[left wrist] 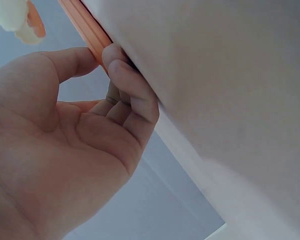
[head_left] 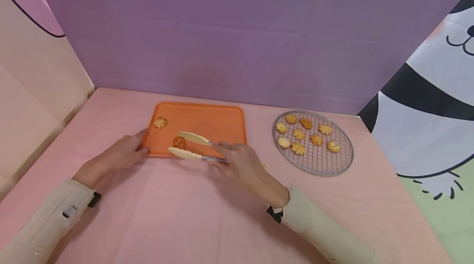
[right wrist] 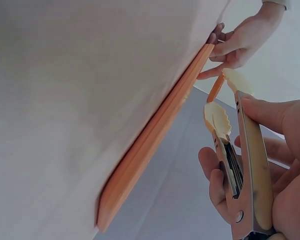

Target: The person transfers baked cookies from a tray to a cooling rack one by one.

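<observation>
My left hand [head_left: 126, 155] pinches the left edge of an orange tray [head_left: 207, 120], thumb on one side and curled fingers on the other, as the left wrist view [left wrist: 90, 135] shows. Metal tongs [right wrist: 250, 160] with cream scalloped tips are gripped in my right hand [head_left: 244, 169]. Between the tips sits a brown pretzel-shaped cookie [head_left: 179, 143], over the tray's near left part. From the right wrist the cookie [right wrist: 215, 90] appears on edge and apart from the tray. A flower-shaped cookie [head_left: 160, 122] lies at the tray's left side.
To the right, a round wire rack [head_left: 342, 161] bears several cookies of different shapes. Another cookie [head_left: 265, 166] on the pink cloth [head_left: 177, 223] is partly hidden behind my right hand. A purple backdrop [head_left: 229, 50] rises behind the table.
</observation>
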The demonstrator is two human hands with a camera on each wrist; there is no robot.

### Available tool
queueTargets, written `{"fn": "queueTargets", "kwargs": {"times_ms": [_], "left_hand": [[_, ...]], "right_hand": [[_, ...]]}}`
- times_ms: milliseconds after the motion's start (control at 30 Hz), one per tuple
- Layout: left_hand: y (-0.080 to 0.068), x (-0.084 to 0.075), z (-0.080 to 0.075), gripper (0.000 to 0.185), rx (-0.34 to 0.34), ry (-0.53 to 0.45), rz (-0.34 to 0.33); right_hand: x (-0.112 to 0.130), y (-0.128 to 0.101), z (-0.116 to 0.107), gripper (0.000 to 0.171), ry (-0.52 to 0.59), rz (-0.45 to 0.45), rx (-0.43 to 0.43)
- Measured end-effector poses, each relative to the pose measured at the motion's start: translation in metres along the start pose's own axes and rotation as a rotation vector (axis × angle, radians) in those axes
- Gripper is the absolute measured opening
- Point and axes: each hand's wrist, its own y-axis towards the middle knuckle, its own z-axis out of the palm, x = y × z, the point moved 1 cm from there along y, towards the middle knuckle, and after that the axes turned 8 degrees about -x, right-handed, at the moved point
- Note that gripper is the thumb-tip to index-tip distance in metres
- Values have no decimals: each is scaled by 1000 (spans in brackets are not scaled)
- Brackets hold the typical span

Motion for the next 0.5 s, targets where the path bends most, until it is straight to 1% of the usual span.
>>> {"fn": "queueTargets", "kwargs": {"times_ms": [133, 333, 500], "left_hand": [[0, 0, 0, 69, -9, 4, 10], [-1, 0, 0, 68, -16, 9, 23], [-2, -2, -1, 69, -5, -6, 16]], "right_hand": [[-1, -9, -4, 47, -22, -7, -10], [-1, -22, -16, 48, -45, 28, 7], [-5, -35, -31, 47, -35, 40, -30]]}}
